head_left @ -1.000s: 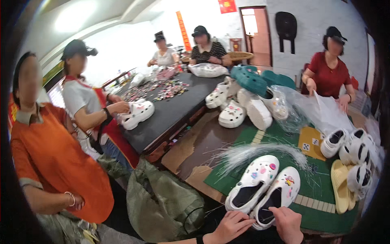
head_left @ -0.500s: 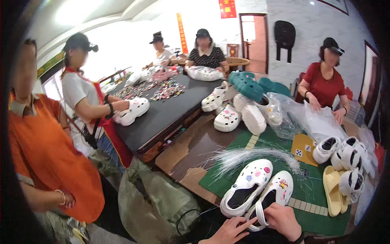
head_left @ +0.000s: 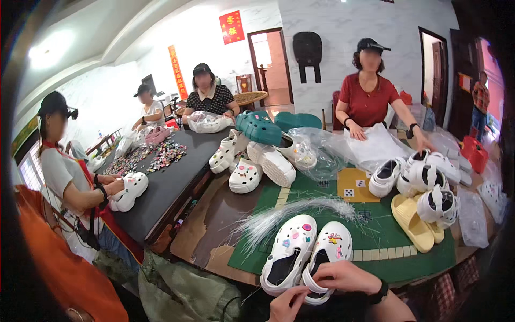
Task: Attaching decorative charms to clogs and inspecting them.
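Note:
Side by side at the near table edge stand two white clogs, the left clog (head_left: 288,248) and the right clog (head_left: 339,240), with colourful charms on their toes. My right hand (head_left: 347,279) reaches over the right clog, its fingers closed at the heel strap and partly inside the opening. My left hand (head_left: 288,305) is pinched against the outer side of the same strap; anything between its fingertips is too small to make out. Just beyond the clogs lies a loose bundle of thin clear plastic strands (head_left: 300,210).
White clogs (head_left: 245,176) and teal clogs (head_left: 258,127) are heaped beyond the strands. Yellow slides (head_left: 412,222) and more white clogs (head_left: 437,206) sit at right. Across the table a person in red (head_left: 370,96) handles plastic bags; others work at a dark table (head_left: 177,172).
The view has swung right, shifting the scene left. My left hand's fingers, spread before, are now pinched at the strap. The person in red has stretched an arm toward the white clogs.

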